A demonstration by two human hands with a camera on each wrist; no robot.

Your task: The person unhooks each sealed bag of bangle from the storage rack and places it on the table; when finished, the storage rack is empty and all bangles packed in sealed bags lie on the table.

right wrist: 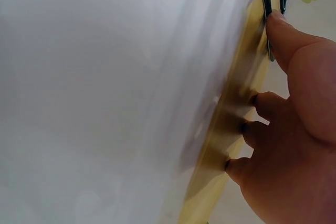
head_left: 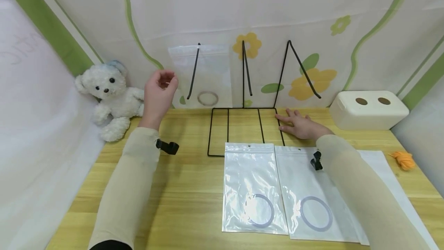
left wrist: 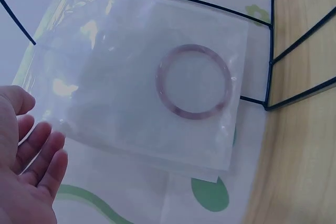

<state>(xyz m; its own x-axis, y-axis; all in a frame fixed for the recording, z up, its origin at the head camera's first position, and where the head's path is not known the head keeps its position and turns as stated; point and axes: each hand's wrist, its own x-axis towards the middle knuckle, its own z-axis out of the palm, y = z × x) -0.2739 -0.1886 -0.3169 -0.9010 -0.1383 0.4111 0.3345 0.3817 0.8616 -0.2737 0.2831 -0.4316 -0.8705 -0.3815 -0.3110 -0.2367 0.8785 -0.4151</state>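
A clear zip bag (head_left: 215,76) with a pinkish bangle (left wrist: 194,82) inside hangs on the left arm of a black wire rack (head_left: 244,108). Beside the bag's left edge, my left hand (head_left: 160,93) is raised with loosely bent fingers and nothing in them. My right hand (head_left: 300,125) rests on the table with spread fingers, its fingertips at the right side of the rack's base. In the right wrist view, the thumb (right wrist: 289,40) lies against the black wire. Two flat zip bags, a left one (head_left: 243,173) and a right one (head_left: 298,180), each hold a bangle and lie before the rack.
A white teddy bear (head_left: 112,97) sits at the back left. At the back right stands a white box (head_left: 367,113) with two round holes. An orange yarn bundle (head_left: 404,160) lies near the right edge. Another white sheet or bag (head_left: 376,161) lies partly under the right forearm.
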